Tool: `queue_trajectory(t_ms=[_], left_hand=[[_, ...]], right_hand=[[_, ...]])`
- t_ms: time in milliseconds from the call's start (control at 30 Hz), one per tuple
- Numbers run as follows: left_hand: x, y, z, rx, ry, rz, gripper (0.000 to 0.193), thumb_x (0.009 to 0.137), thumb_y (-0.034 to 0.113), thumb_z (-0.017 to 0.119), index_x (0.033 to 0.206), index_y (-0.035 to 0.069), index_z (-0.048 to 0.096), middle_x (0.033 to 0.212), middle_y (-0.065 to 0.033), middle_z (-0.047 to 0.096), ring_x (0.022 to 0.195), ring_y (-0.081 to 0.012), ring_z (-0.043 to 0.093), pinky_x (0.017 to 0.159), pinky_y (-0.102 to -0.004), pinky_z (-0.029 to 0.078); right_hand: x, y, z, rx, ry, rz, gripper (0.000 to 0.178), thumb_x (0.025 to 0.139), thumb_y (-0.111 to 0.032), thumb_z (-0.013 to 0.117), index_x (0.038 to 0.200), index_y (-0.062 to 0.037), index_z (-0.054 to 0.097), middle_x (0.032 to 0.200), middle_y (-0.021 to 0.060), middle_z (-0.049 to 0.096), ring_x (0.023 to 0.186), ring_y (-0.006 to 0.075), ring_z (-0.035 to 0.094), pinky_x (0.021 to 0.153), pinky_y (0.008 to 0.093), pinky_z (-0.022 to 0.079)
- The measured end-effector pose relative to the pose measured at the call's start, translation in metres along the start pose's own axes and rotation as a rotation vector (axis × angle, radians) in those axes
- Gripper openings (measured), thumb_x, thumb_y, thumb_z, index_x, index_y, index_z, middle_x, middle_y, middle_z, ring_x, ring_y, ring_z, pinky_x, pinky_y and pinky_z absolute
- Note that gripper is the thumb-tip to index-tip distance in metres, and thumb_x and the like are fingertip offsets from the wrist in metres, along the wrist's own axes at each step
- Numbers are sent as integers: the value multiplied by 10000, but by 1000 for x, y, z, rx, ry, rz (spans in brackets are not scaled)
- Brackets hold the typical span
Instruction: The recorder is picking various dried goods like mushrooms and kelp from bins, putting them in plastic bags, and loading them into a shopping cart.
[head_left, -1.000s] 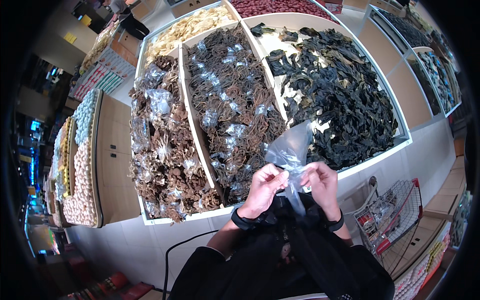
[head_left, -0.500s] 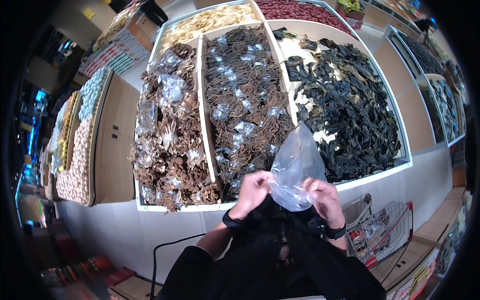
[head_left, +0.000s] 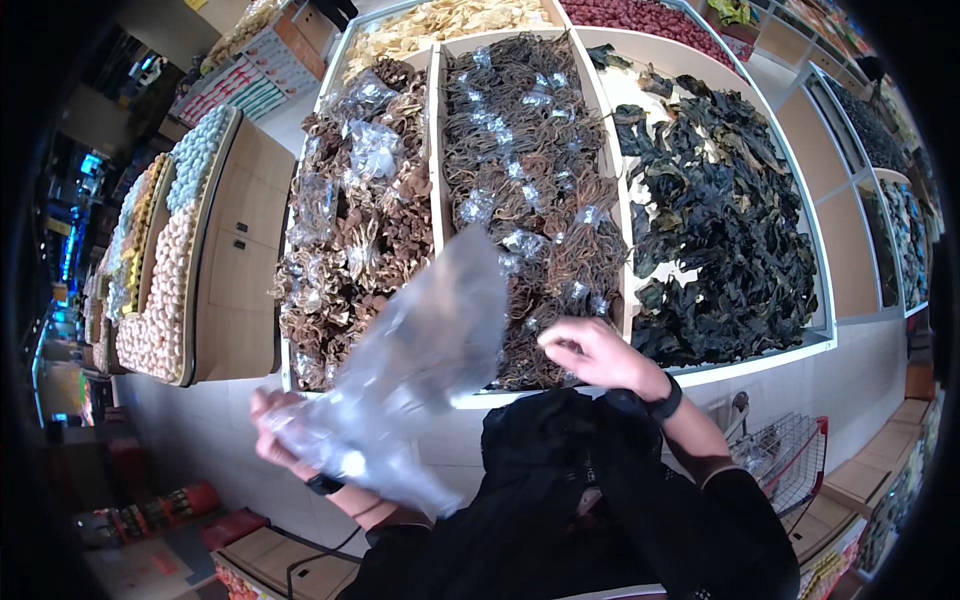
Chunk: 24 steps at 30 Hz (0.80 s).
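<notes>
Plastic, thin and clear, makes up the bag [head_left: 420, 370] in hand: it is crumpled and glossy, blurred in places, and stretches from the lower left up toward the middle of the view, its upper end reaching over the front edge of the display bins [head_left: 700, 372]. The left hand [head_left: 285, 435] grips the bag's lower end, fingers curled and closed on the bunched film, a dark band at the wrist just below. The right hand [head_left: 595, 355] sits apart from the bag, just to its right, over the front of the middle bin; its fingers are bent loosely inward and hold nothing that can be made out. A dark watch wraps that wrist, and the black sleeve runs down to the lower edge. Behind the hands, brown stringy dried goods [head_left: 530, 190] fill the middle bin, curled brown pieces [head_left: 350, 230] the left one, and black leafy dried sheets [head_left: 720, 230] the right one. A red-rimmed wire basket [head_left: 790, 455] stands at lower right.
</notes>
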<state>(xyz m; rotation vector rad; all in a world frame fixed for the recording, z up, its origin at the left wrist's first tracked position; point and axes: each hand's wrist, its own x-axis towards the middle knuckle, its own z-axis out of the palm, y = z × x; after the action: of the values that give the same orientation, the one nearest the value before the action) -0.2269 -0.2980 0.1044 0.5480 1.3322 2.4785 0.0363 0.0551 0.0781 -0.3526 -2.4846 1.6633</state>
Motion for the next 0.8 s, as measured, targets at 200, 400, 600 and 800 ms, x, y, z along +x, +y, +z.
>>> queue_trajectory(t_ms=[200, 400, 600, 800], left_hand=[[-5, 24, -13, 761, 595, 222, 612, 791, 523, 546, 1088, -12, 514, 903, -74, 489, 808, -186, 494, 666, -326, 449], [3, 14, 8, 881, 566, 382, 612, 797, 545, 516, 1060, -8, 496, 861, -64, 468, 759, -177, 478, 650, -315, 440], [3, -1, 53, 977, 509, 562, 615, 804, 567, 486, 1032, -4, 478, 819, -54, 447, 709, -168, 461, 634, -303, 431], [1, -24, 120, 1038, 410, 756, 620, 810, 589, 456, 1004, 0, 461, 777, -43, 426, 660, -159, 445, 618, -292, 423]], right_hand=[[60, 66, 53, -543, 6, -194, 456, 649, 13, 593, 1103, 22, 554, 1148, 139, 524, 1150, 320, 452, 914, 412, 434], [92, 89, 76, -693, -47, -140, 455, 637, 4, 611, 1088, -38, 575, 1083, 105, 515, 1103, 313, 432, 905, 482, 353], [76, 58, 49, -748, -116, -26, 370, 625, -39, 643, 993, -48, 606, 977, 79, 519, 1009, 260, 476, 804, 434, 372], [32, 53, 4, 16, 178, 12, 431, 652, -181, 742, 1043, -51, 616, 950, 110, 600, 855, 240, 600, 756, 373, 459]])
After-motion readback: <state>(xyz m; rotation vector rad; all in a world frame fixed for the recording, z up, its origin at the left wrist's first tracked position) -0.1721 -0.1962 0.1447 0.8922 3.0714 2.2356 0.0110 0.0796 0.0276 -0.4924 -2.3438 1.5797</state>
